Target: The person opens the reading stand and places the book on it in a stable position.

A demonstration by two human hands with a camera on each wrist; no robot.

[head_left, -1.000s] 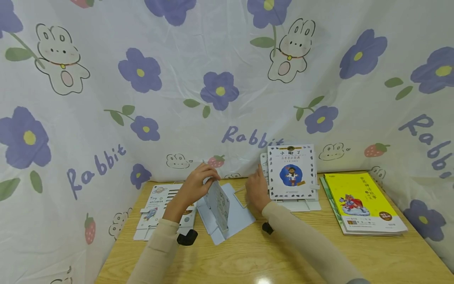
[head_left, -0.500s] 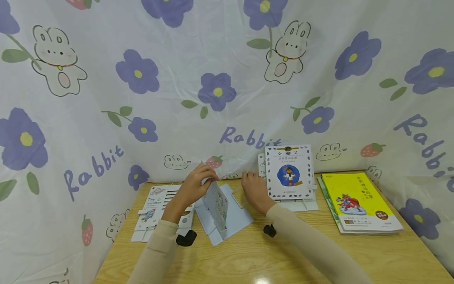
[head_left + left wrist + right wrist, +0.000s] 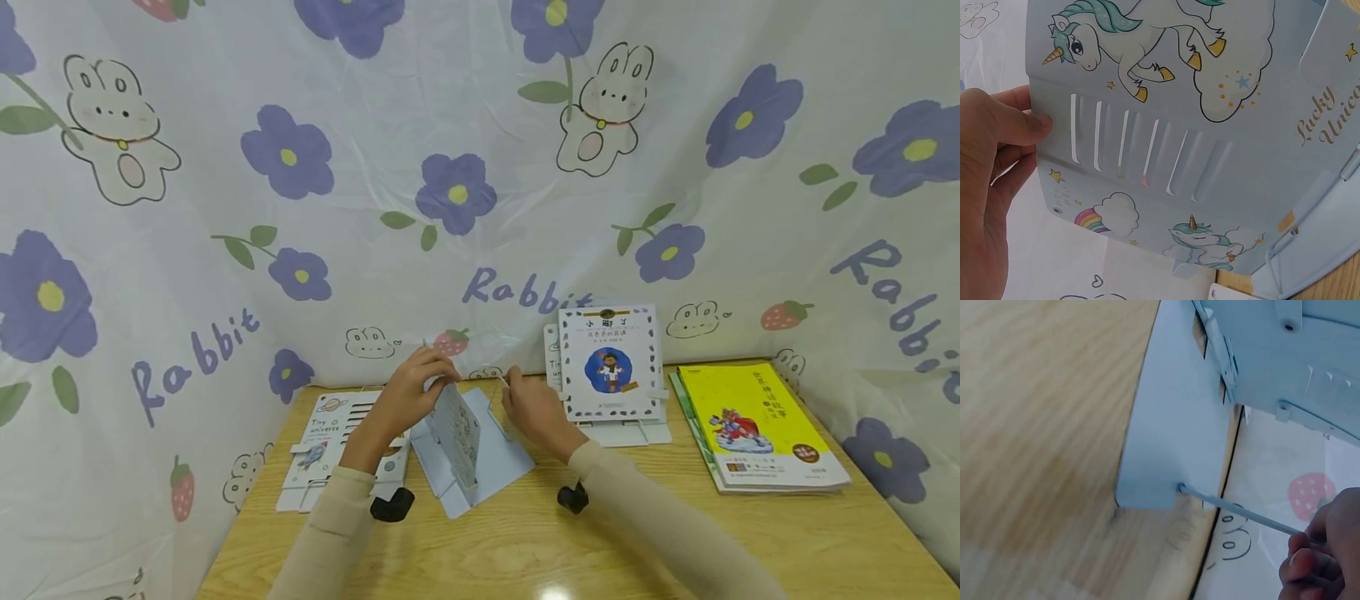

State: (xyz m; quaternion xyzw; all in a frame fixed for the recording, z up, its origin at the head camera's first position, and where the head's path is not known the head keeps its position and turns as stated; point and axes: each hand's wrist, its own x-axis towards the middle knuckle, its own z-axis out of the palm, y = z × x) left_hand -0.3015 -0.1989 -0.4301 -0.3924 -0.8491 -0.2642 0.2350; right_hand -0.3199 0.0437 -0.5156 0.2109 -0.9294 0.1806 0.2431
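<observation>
A light blue metal book stand (image 3: 457, 433) with a unicorn print is half unfolded on the table, its printed panel (image 3: 1166, 125) tilted up from the base plate (image 3: 1172, 412). My left hand (image 3: 414, 387) pinches that panel's edge, thumb on the printed face in the left wrist view. At the base's far side, my right hand (image 3: 534, 410) pinches the end of a thin wire support rod (image 3: 1241, 514). The rod is raised from the base, and its other end sits at the plate's edge. The panel's back faces the right wrist camera.
A white "Tiny universe" book stand (image 3: 322, 442) lies at left. Behind my right hand, another stand holds up a white picture book (image 3: 611, 367). Yellow-covered books (image 3: 765, 425) are stacked at right. A printed rabbit curtain (image 3: 465, 250) hangs along the table's back edge.
My right hand has shifted left from beside the white picture book and now holds the rod, which is lifted off the base's side. My left hand keeps its hold; the view shifts slightly.
</observation>
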